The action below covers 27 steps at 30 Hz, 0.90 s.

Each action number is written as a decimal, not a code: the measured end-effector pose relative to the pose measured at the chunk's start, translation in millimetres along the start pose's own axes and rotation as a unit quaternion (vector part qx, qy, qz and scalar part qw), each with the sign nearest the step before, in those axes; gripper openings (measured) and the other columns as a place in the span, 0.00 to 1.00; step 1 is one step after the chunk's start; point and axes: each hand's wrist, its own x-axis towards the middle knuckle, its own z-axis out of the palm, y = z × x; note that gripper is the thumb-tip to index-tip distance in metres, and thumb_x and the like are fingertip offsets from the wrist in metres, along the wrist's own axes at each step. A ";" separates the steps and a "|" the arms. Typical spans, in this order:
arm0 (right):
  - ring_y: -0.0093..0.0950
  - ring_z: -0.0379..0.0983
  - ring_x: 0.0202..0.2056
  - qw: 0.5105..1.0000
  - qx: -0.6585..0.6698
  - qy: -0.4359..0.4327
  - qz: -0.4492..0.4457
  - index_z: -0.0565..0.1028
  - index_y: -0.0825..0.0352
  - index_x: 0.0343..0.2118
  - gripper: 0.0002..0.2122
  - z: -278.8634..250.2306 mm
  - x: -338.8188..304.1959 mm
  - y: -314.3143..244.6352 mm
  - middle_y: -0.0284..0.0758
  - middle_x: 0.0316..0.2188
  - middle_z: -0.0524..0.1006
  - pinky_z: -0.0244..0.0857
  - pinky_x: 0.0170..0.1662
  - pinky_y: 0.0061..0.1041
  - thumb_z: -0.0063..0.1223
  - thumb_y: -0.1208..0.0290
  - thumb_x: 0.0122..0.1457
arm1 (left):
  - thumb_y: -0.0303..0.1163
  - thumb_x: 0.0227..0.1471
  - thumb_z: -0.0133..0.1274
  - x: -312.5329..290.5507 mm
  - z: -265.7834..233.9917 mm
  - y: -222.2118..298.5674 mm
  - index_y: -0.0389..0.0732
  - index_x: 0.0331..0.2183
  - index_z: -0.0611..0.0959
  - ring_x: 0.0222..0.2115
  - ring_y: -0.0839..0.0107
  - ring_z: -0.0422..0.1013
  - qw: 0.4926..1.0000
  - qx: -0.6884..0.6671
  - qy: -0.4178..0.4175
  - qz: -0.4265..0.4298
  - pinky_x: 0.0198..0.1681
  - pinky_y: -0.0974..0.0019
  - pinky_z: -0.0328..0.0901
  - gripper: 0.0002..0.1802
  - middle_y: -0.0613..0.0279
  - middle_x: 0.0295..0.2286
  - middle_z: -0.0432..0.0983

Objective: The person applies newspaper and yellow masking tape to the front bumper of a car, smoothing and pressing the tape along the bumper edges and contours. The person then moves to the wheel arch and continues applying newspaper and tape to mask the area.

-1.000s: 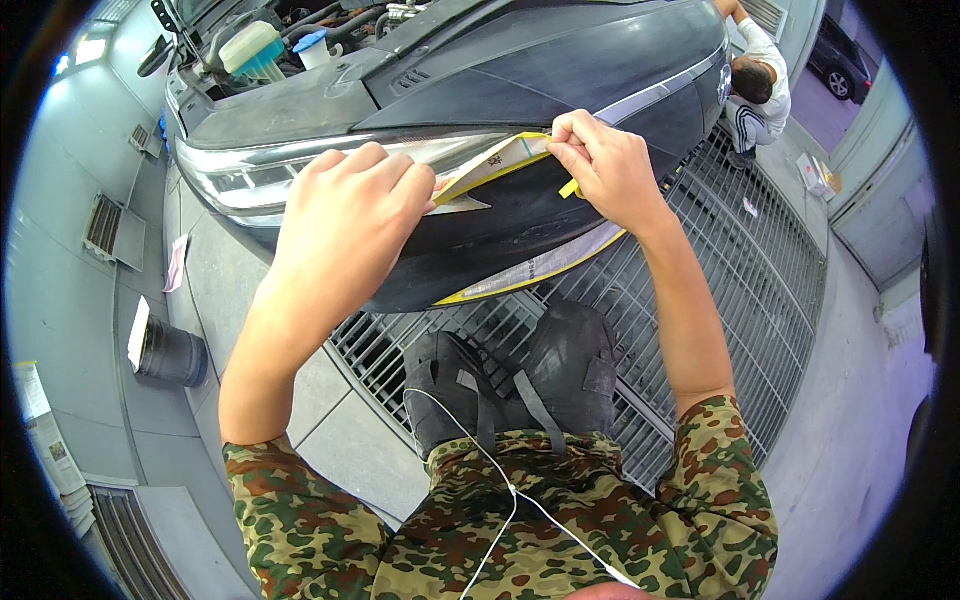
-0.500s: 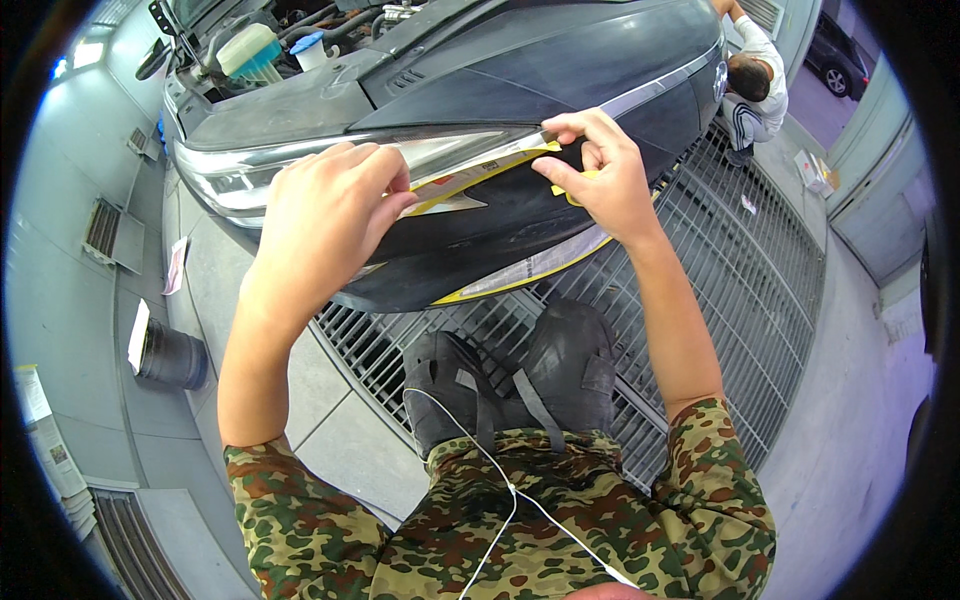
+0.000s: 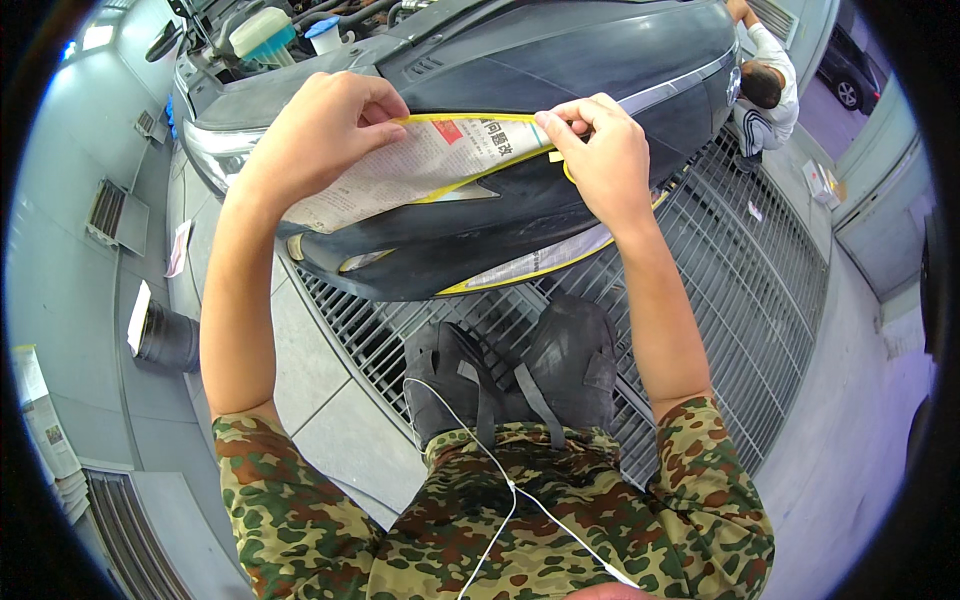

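My left hand pinches the upper edge of a sheet of newspaper that is bordered with yellow masking tape. At the sheet's right end, my right hand has thumb and fingers closed on the taped edge. Stretched between both hands, the sheet spreads across the car's headlight, whose left end still shows. Beneath my right fingers a bit of yellow peeks out, mostly hidden by the hand. Below the sheet lies the dark front bumper, with another taped newspaper strip along its lower part.
A person in a white shirt crouches by the car's far right. Floor grating runs under my feet. A dark bin stands at the left wall, and a small box sits at the right. Earphone wires hang before me.
The newspaper, folded narrow before, is now spread over the headlight. My left hand has risen with its upper edge. The right hand has shifted slightly and turned.
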 end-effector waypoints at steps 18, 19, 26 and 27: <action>0.35 0.81 0.31 0.988 -0.150 -0.018 -0.010 0.88 0.60 0.31 0.13 -4.8 6.7 -17.9 0.31 0.31 0.81 0.72 0.35 0.37 0.70 0.54 0.59 | 0.47 0.63 0.59 0.2 13.5 -0.6 0.42 0.34 0.91 0.32 0.52 0.82 0.966 0.251 0.057 -0.036 0.39 0.52 0.75 0.18 0.53 0.27 0.85; 0.35 0.81 0.31 0.988 -0.152 -0.013 -0.008 0.88 0.59 0.31 0.13 -3.6 6.3 -18.3 0.30 0.31 0.81 0.72 0.35 0.37 0.70 0.54 0.59 | 0.47 0.63 0.59 1.0 15.1 0.2 0.42 0.33 0.90 0.32 0.52 0.82 0.961 0.266 0.070 -0.031 0.38 0.52 0.75 0.18 0.53 0.27 0.85; 0.32 0.81 0.32 0.992 -0.123 0.000 -0.032 0.88 0.60 0.31 0.12 -0.4 7.6 -8.8 0.30 0.31 0.80 0.73 0.35 0.35 0.70 0.55 0.59 | 0.47 0.63 0.59 -2.7 22.7 4.8 0.41 0.29 0.88 0.30 0.51 0.81 0.936 0.331 0.118 0.021 0.37 0.51 0.75 0.20 0.51 0.25 0.82; 0.32 0.81 0.32 0.993 -0.107 0.001 -0.042 0.87 0.60 0.31 0.12 -0.6 7.8 -6.5 0.30 0.30 0.80 0.73 0.35 0.35 0.70 0.56 0.59 | 0.47 0.63 0.59 -4.1 21.7 4.8 0.41 0.29 0.88 0.31 0.51 0.81 0.936 0.336 0.108 0.002 0.37 0.51 0.75 0.19 0.51 0.25 0.83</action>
